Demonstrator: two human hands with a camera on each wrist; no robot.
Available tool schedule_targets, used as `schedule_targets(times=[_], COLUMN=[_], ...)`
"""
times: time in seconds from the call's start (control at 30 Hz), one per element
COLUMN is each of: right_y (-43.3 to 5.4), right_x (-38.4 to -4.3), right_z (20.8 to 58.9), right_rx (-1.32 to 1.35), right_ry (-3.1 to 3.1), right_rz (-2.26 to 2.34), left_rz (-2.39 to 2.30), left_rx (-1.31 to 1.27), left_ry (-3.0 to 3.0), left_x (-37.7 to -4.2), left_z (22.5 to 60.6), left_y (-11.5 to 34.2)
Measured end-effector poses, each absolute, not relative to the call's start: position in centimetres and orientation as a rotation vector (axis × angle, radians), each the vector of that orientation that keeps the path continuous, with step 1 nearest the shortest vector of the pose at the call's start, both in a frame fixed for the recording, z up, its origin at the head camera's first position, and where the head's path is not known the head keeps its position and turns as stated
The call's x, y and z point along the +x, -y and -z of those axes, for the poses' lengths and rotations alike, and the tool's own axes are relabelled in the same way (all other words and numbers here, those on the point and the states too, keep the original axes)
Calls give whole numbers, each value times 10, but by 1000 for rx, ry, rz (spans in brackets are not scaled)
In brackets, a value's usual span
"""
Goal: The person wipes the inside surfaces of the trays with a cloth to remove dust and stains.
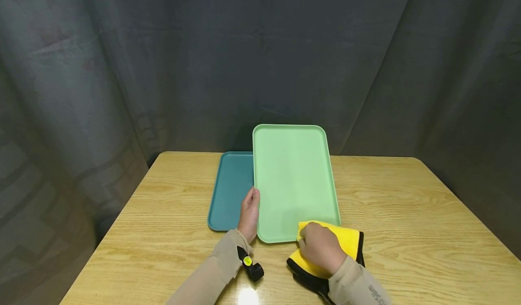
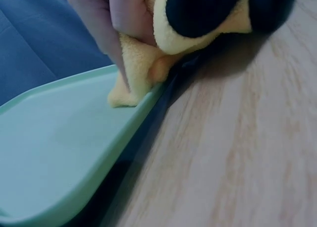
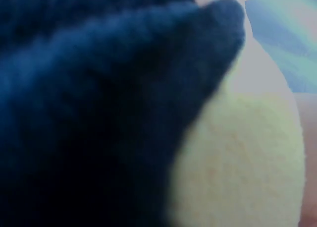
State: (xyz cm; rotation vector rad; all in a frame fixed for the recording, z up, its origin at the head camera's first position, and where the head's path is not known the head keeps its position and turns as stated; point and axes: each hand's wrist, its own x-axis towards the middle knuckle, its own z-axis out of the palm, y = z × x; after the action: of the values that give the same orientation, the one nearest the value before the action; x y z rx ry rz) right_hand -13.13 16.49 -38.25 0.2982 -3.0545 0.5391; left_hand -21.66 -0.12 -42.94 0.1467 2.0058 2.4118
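Our left hand (image 1: 248, 215) grips a tray (image 1: 293, 178).
Right hand (image 1: 321, 247) clutches cloth (image 1: 349, 240) at its near-right corner, tray lengthwise ahead.

The yellow cloth (image 1: 349, 240) I grip in my right hand (image 1: 321, 247) is fuzzy pile, matt all over, with a darker plush edging (image 1: 360, 246) just as dull. Against my left hand (image 1: 248, 214) the green tray (image 1: 295, 178) looks like smooth moulded plastic with a matt face, and the teal tray (image 1: 232, 190) looks the same. Below I see a smooth, wood-grained table (image 1: 407, 205), glossy enough to throw back a patch of glare; my sleeves (image 1: 209, 271) are matt fabric, and the dark curtain (image 1: 260, 70) is matt, creased fabric
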Motion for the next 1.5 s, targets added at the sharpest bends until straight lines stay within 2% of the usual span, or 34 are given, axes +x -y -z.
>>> schedule_targets(times=[0.83, 1.5], right_y=[-122, -120], right_x=[-136, -137], right_z=[383, 381], right_rx=[754, 817], right_ry=[2964, 3001], right_rz=[-537, -507], left_rz=[-2395, -2355], left_rx=[114, 174], left_ry=[-2008, -2007], left_x=[-213, -214], left_z=[429, 431], left_y=[0, 1])
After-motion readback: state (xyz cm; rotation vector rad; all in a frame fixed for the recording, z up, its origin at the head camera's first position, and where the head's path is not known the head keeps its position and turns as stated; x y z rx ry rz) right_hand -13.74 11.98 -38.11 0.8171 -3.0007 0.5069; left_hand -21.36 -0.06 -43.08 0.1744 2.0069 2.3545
